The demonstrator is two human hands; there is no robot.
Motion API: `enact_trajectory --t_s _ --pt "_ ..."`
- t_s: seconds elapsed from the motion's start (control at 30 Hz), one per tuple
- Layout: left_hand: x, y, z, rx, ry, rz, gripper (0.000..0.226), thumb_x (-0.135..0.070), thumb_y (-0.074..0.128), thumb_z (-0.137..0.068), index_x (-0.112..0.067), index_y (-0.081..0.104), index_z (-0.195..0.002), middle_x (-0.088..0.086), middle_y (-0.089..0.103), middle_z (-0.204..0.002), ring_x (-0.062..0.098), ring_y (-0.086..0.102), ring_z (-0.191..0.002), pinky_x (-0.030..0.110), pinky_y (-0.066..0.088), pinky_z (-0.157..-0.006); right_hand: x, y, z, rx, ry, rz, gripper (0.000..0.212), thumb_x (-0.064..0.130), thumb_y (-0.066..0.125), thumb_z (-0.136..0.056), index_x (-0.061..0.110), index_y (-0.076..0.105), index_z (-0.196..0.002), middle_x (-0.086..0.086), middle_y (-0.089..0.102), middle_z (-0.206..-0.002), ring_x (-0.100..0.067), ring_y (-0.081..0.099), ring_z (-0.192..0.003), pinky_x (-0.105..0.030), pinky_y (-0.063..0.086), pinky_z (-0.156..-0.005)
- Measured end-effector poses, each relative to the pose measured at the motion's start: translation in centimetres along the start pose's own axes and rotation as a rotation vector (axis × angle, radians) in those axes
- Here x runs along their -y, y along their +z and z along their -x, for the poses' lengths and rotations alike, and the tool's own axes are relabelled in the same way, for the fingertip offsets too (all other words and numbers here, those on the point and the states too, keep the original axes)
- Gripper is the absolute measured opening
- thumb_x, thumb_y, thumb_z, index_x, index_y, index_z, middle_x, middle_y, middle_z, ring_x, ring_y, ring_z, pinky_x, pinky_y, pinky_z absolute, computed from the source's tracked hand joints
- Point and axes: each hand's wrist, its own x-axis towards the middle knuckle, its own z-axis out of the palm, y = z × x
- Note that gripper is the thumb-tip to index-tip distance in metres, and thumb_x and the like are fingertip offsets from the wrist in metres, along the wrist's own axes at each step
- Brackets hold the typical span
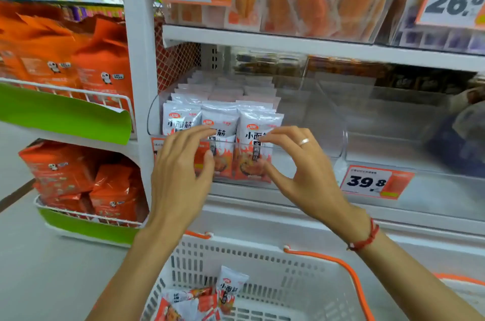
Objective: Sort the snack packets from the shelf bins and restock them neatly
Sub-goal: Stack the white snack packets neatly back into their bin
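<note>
Glossy white-and-orange film snack packets stand in a clear, smooth plastic shelf bin whose walls catch the light. Below, a white perforated plastic basket with smooth orange handles holds more of the shiny packets. Printed paper price tags look matt. At left, crinkled orange foil-like bags sit behind white coated wire racks fronted by matt green card. A polished metal ring glints on one finger; a red woven cord bracelet circles the wrist.
</note>
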Motion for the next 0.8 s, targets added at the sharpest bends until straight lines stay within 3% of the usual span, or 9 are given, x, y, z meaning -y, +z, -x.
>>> enact_trajectory --t_s 0.07,0.17,0.27,0.37,0.47,0.57,0.63,0.7,0.8 --pt "0.5 0.2 4.2 0.002 -0.073 0.028 0.03 -0.017 0.05 -0.091 -0.019 0.065 -0.116 -0.008 0.062 -0.117 0.012 0.05 -0.111 0.023 0.037 -0.094 0.3 1.1 4.0 0.114 0.069 -0.075 0.028 0.034 0.061 -0.092 0.023 0.062 -0.118 0.007 0.061 -0.108 -0.012 0.055 -0.098 -0.027 0.046 -0.08" --pt "2.4 2.1 12.5 0.06 -0.392 0.097 0.023 -0.009 0.054 -0.094 -0.025 0.065 -0.105 -0.009 0.063 -0.11 0.013 0.052 -0.104 0.019 0.036 -0.081 0.2 4.3 11.5 0.572 0.359 -0.236 0.036 0.041 0.058 -0.093 0.033 0.053 -0.128 0.017 0.06 -0.105 -0.003 0.056 -0.091 -0.029 0.049 -0.08" --pt "4.6 4.6 21.2 0.298 -0.653 0.013 0.028 -0.006 0.059 -0.092 -0.023 0.065 -0.113 -0.002 0.062 -0.121 0.022 0.055 -0.115 0.03 0.045 -0.092 0.6 9.0 19.6 0.937 0.493 -0.227 0.035 0.034 0.055 -0.096 0.03 0.053 -0.131 0.01 0.063 -0.113 -0.007 0.058 -0.092 -0.031 0.049 -0.086" --pt "6.1 5.8 27.3 0.66 -0.624 -0.121 0.041 -0.005 0.061 -0.091 -0.014 0.059 -0.131 0.003 0.052 -0.14 0.03 0.045 -0.132 0.042 0.036 -0.111 1.3 12.4 26.1 1.173 0.584 -0.201 0.04 0.031 0.051 -0.099 0.026 0.046 -0.138 0.003 0.056 -0.13 -0.017 0.055 -0.111 -0.03 0.044 -0.093" --pt "7.5 5.6 30.8 1.003 -0.569 -0.275 0.055 -0.021 0.05 -0.099 -0.019 0.031 -0.151 0.002 0.019 -0.16 0.026 0.01 -0.149 0.039 0.013 -0.121 2.0 14.5 30.5 1.272 0.649 -0.204 0.047 0.033 0.05 -0.099 0.023 0.041 -0.144 -0.001 0.046 -0.144 -0.021 0.045 -0.13 -0.031 0.037 -0.104" --pt "8.2 5.2 31.6 1.219 -0.55 -0.371 0.056 -0.03 0.042 -0.102 -0.026 0.022 -0.153 -0.001 0.007 -0.163 0.021 -0.005 -0.15 0.04 0.01 -0.12 3.5 16.8 31.6 1.266 0.782 -0.324 0.055 0.036 0.048 -0.1 0.018 0.03 -0.149 -0.005 0.037 -0.151 -0.022 0.04 -0.135 -0.03 0.034 -0.108" --pt "8.4 5.2 30.9 1.213 -0.539 -0.378 0.054 -0.026 0.046 -0.1 -0.028 0.029 -0.151 -0.004 0.019 -0.16 0.018 0.001 -0.149 0.041 0.014 -0.118 4.9 19.0 31.2 1.258 0.872 -0.408 0.06 0.037 0.047 -0.101 0.016 0.023 -0.152 -0.008 0.038 -0.15 -0.027 0.046 -0.128 -0.034 0.038 -0.104" --pt "8.9 5.1 30.2 1.146 -0.536 -0.36 0.054 -0.02 0.052 -0.096 -0.028 0.035 -0.148 -0.006 0.031 -0.154 0.016 0.013 -0.147 0.035 0.023 -0.115 6.2 20.9 30.5 1.236 0.956 -0.503 0.06 0.03 0.049 -0.101 0.013 0.021 -0.152 -0.018 0.049 -0.138 -0.031 0.055 -0.106 -0.039 0.044 -0.09" --pt "10.0 4.9 30.0 1.11 -0.508 -0.245 0.068 -0.013 0.062 -0.087 -0.033 0.036 -0.146 -0.008 0.032 -0.153 0.017 0.021 -0.143 0.035 0.029 -0.112 6.1 21.8 29.5 1.121 1.089 -0.532 0.056 0.019 0.062 -0.093 0.013 0.037 -0.143 -0.015 0.059 -0.119 -0.024 0.056 -0.09 -0.031 0.047 -0.076"
